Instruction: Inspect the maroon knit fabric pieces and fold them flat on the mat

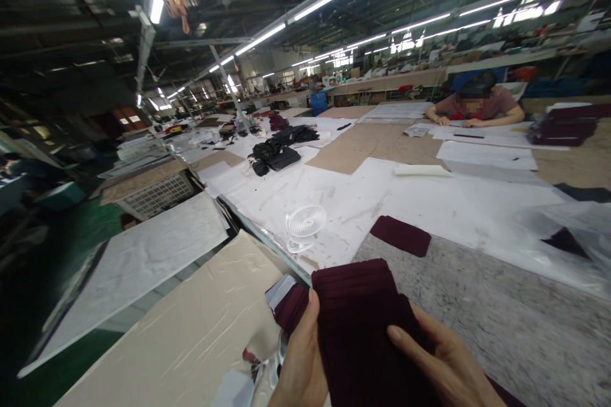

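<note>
Head: two hands (304, 359) (443, 353) hold one maroon fabric bundle (360, 331).

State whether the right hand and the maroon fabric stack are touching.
Touching. The head view shows the right hand with its thumb laid on the maroon fabric stack.

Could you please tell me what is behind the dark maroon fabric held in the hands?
Beyond the held fabric, a small white fan and a separate maroon piece can be seen. Whatever the fabric and hands directly cover cannot be seen.

Wide table (468, 311): white paper (353, 194), brown paper (382, 142), fan (307, 220).
</note>
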{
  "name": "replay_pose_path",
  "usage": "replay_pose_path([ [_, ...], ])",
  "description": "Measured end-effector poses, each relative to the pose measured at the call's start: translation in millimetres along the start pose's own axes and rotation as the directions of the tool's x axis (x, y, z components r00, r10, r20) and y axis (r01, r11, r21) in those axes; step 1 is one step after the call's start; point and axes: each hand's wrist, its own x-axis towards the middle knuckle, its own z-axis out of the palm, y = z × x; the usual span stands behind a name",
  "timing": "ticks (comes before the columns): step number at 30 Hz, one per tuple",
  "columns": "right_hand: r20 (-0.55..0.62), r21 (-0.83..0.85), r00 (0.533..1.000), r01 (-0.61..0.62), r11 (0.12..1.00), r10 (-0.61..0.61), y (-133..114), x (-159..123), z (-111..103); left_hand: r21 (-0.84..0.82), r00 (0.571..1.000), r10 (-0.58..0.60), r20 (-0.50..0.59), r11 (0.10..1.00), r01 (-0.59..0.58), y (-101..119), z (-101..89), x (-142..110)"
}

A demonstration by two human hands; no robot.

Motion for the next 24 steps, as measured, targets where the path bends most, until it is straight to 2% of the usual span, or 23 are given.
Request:
replay_pose_path([
  [3, -0.037, -0.032, 0.999, 0.006, 0.999, -0.007, 1.0, 0.4, 0.0, 0.077, 0.995, 0.097, -0.026, 0.993, -0.094, -4.1, -1.7, -1.1],
  [5, -0.088, -0.038, 0.996, 0.021, 0.999, -0.025, 1.0, 0.5, 0.9, 0.186, 0.978, 0.204, -0.034, 0.963, -0.195, -8.5, -3.4, -0.9],
  [7, -0.127, -0.047, 0.991, 0.039, 0.998, -0.045, -0.1, 0.5, 2.1, 0.287, 0.963, 0.267, -0.035, 0.926, -0.246, -12.4, -4.8, -0.1],
  [13, -0.168, -0.108, 0.983, 0.059, 0.992, -0.076, -4.6, -1.2, 2.1, 0.372, 0.962, 0.268, -0.055, 0.899, -0.23, -10.5, -1.4, -0.5],
  [18, -0.186, -0.028, 0.981, 0.047, 0.998, -0.052, -2.8, -4.3, 1.0, 0.519, 0.954, 0.296, -0.043, 0.823, -0.232, -3.9, 1.8, -5.4],
  [22, -0.199, 0.001, 0.973, 0.122, 0.993, -0.119, -1.2, -5.4, 4.5, 0.604, 0.927, 0.366, -0.087, 0.759, -0.243, -5.5, -0.5, -6.8],
  [24, -0.202, -0.025, 0.967, 0.156, 0.987, -0.158, -0.2, -4.9, 5.7, 0.618, 0.93, 0.361, -0.074, 0.748, -0.241, -6.1, -1.1, -7.1],
])
